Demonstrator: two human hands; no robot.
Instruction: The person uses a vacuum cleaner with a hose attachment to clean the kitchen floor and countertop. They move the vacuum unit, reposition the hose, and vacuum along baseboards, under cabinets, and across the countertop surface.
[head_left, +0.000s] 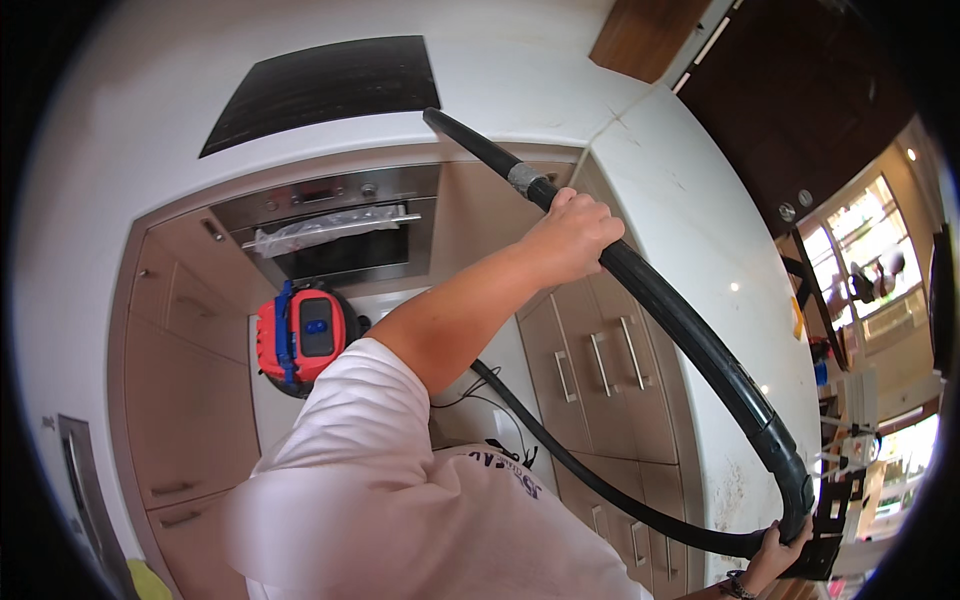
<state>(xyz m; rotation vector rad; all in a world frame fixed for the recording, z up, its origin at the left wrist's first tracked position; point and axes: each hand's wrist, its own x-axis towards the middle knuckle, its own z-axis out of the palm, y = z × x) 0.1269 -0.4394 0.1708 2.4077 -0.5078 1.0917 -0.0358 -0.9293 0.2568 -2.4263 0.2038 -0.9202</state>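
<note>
My left hand (574, 236) is closed around the black vacuum wand (675, 322), just behind a band of grey tape (523, 178). The narrow nozzle (472, 142) slants up and left, its tip by the near right corner of the black cooktop (330, 86). At the lower right my right hand (780, 551), with a bracelet at the wrist, grips the curved handle end of the wand. From there the black hose (600, 487) curves back and passes behind my arm. A red and black canister vacuum (300, 337) with a blue handle stands on the floor.
White countertop (750, 300) wraps around me, marked with dirt at the lower right. Below are a built-in oven (337, 232) with plastic on its handle and drawers (600, 364) with bar handles. A cable lies on the floor. A dark cabinet (787, 112) stands at the upper right.
</note>
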